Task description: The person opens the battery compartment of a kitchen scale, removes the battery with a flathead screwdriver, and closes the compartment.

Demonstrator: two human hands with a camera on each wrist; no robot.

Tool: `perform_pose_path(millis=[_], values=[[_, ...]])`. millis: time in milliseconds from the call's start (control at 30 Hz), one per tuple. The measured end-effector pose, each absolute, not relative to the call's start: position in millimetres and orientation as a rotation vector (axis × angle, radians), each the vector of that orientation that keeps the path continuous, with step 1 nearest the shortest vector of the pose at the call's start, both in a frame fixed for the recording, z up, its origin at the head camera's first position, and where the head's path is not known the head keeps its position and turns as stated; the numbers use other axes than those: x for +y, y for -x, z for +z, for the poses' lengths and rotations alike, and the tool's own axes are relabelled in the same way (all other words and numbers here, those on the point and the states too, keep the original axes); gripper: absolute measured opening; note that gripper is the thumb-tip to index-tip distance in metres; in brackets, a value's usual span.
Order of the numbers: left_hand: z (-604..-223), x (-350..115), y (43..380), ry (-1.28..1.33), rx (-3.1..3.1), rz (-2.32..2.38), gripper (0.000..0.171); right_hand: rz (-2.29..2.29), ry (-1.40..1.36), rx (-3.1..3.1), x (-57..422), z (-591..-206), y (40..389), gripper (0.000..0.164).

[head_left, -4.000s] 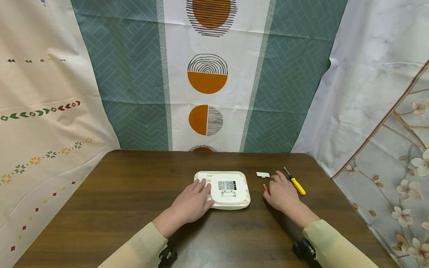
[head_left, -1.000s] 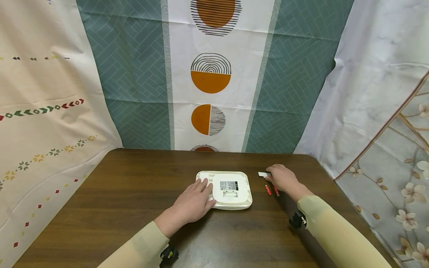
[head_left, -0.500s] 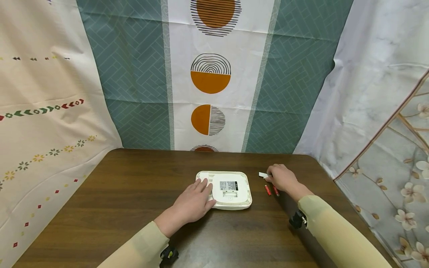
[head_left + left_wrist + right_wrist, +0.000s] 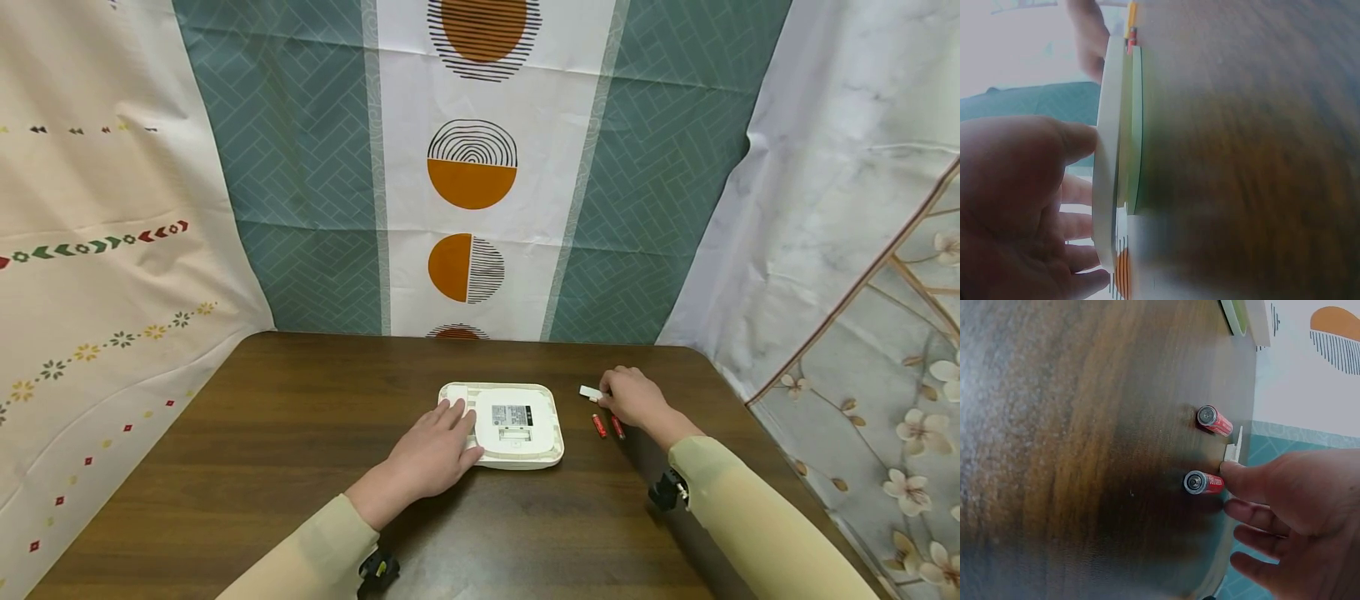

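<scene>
A flat white device (image 4: pixel 551 442) with rounded corners lies on the table, its printed label and an open battery slot facing up. Across its left side rests my left hand (image 4: pixel 431 450), fingers straight; the left wrist view shows the palm beside the device's edge (image 4: pixel 1107 150). My right hand (image 4: pixel 633 398) pinches a small white battery cover (image 4: pixel 589 392) at its right end, the thumb on it in the right wrist view. Two red batteries (image 4: pixel 599 426) (image 4: pixel 1213 482) lie just in front of that hand. The fingertips behind the cover are partly hidden.
A yellow-handled screwdriver (image 4: pixel 1130 19) shows past the device in the left wrist view; the right hand hides it in the head view. Brown wooden table (image 4: pixel 300 433) surrounds everything, with a patterned cloth (image 4: pixel 472 275) hanging along its far edge.
The right hand has left the batteries, now both lying uncovered, and moved up to the battery cover. Lately the cover has shifted slightly and turned in its fingers. The left hand stays on the device.
</scene>
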State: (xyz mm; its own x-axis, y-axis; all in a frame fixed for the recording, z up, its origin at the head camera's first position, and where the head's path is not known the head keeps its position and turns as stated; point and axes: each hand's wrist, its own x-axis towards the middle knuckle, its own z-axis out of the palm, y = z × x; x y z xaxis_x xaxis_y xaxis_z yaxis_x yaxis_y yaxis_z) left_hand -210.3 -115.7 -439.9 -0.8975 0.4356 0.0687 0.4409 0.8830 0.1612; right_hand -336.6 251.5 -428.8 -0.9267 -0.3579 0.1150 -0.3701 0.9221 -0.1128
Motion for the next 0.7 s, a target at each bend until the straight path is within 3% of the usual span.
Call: perform_pose_path(millis=[700], values=[[-439.4,-115.5,209.8,0.701,-3.017,-0.289,0.064,0.294,-0.491,-2.832,244.8,-422.8,324.3,0.016]])
